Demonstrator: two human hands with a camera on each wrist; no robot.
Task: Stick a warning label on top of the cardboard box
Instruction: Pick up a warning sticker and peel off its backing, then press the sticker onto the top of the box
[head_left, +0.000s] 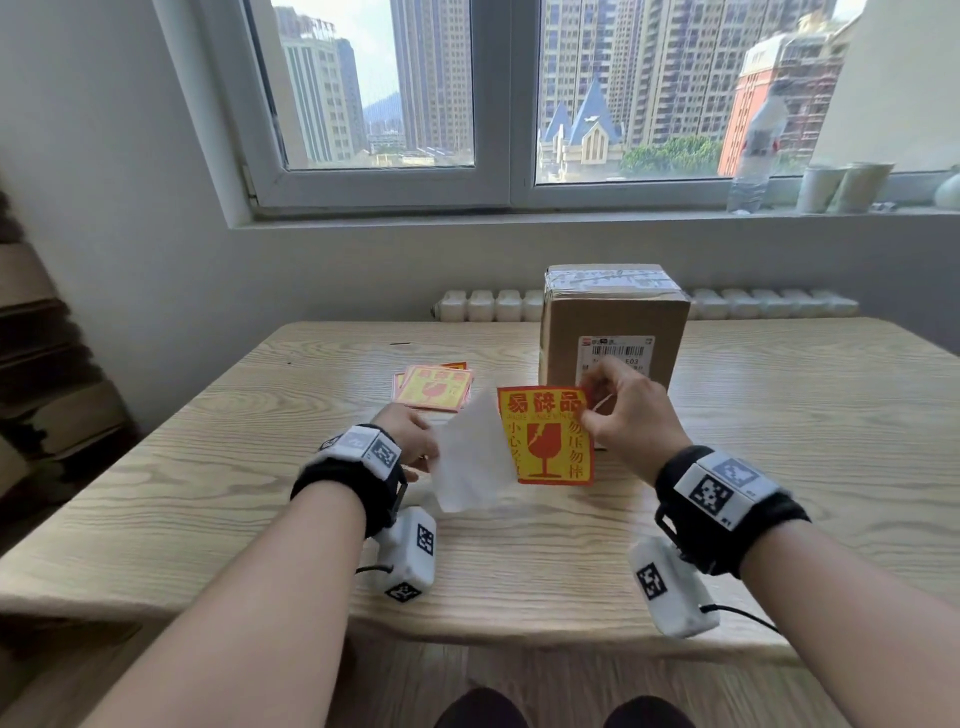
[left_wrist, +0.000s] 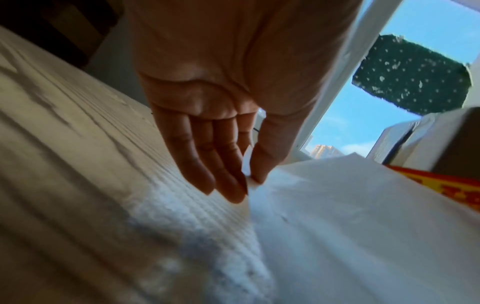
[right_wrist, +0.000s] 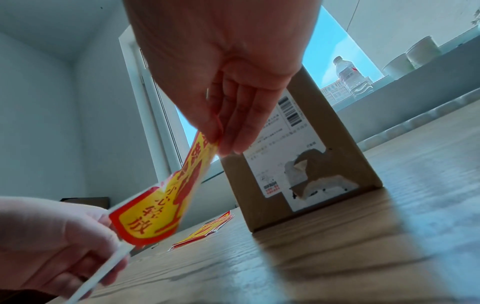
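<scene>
Head view: at centre, right hand (head_left: 631, 415) pinching the top right corner of the red-and-yellow warning label (head_left: 545, 435), held upright above the tabletop (head_left: 779, 441), printed face toward the camera; at its 9 o'clock, left hand (head_left: 413, 439) gripping the white backing sheet (head_left: 470, 462), drawn off to the left, probably so the glue side stays clear of fingers and wood. At 12 o'clock from the label, standing cardboard box (head_left: 613, 322) with taped top and a shipping sticker on its near face, close behind the hands, apparently for a short carry. At 10 o'clock, loose stack of spare labels (head_left: 432, 388) lying flat, apart from the box. Left wrist view: fingers (left_wrist: 207, 160) fairly straight, thumb closed against them with the backing sheet's edge nipped between; white sheet spreading toward 4 o'clock, a red-yellow strip of label beyond it. Right wrist view: thumb and fingertips (right_wrist: 233, 133) closed on the label's corner, the label hanging curved toward 7 o'clock, its lower end seemingly not yet free of the backing at the left hand. Box directly behind at 3 o'clock, top out of sight here. Judged: peeling nearly done, sticking on the box top not yet begun.
</scene>
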